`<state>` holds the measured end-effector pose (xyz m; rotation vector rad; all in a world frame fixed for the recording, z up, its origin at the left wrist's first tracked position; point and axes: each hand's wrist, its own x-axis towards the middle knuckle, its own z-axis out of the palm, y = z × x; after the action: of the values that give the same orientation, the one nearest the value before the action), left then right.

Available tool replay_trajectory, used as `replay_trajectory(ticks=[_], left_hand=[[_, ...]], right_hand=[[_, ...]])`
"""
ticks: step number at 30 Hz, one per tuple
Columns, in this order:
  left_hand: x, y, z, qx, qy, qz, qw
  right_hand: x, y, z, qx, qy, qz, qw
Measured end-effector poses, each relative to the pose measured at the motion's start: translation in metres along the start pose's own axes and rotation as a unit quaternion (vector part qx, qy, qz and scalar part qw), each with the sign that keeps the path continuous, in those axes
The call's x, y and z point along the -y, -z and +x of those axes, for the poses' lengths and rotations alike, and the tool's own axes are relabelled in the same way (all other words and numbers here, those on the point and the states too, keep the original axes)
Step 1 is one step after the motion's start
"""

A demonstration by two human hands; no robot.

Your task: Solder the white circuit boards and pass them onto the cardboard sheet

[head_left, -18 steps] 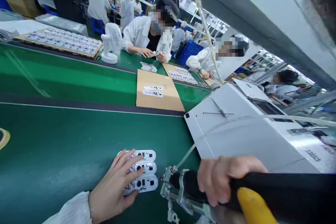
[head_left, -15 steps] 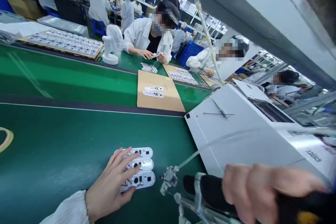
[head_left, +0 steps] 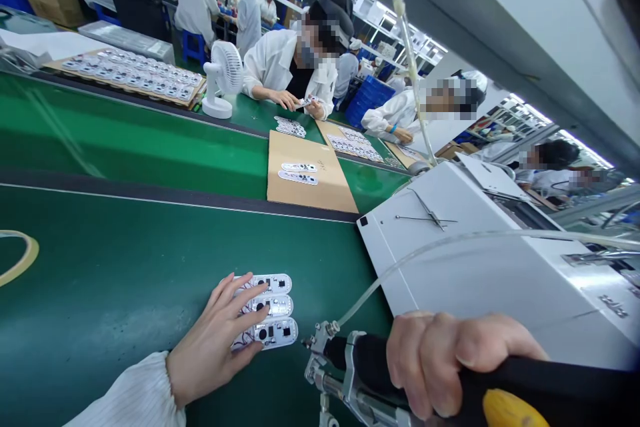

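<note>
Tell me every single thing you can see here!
small boards: three, white, side by side, front of bench
tool: one, black and metal, bottom right
tube: one, clear, from tool's nose over machine
machine: one, white, right
tweezers: one, metal, on machine
cardboard sheet: one, brown, middle, two white boards on it
fan: one, white, far side
tray of boards: one, brown, far left
tape ring: one, yellow, left edge
people: several, white coats, far side
bench: one, green, underneath everything
left hand: open, flat on small boards
right hand: closed around tool
</note>
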<state>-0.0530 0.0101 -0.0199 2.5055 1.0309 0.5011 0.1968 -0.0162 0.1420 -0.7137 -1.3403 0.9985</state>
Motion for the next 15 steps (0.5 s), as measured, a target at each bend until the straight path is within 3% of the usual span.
replay_trajectory(ticks=[2,6,12,15], left_hand=[[-0.002,0.001,0.001,-0.001,0.004,-0.002,1.0],[-0.002,0.002,0.001,-0.003,0.007,-0.007,1.0],[-0.002,0.001,0.0,-0.003,0.012,-0.016,1.0],[-0.002,0.002,0.0,-0.003,0.013,-0.021,1.0]], right_hand=[[-0.01,0.017,0.003,0.022,0.015,0.024,0.999],[-0.022,0.034,0.001,-0.004,0.002,0.042,0.999],[-0.009,0.006,-0.005,0.002,-0.02,0.054,0.998],[-0.003,-0.007,0.0,0.059,-0.029,0.048,0.997]])
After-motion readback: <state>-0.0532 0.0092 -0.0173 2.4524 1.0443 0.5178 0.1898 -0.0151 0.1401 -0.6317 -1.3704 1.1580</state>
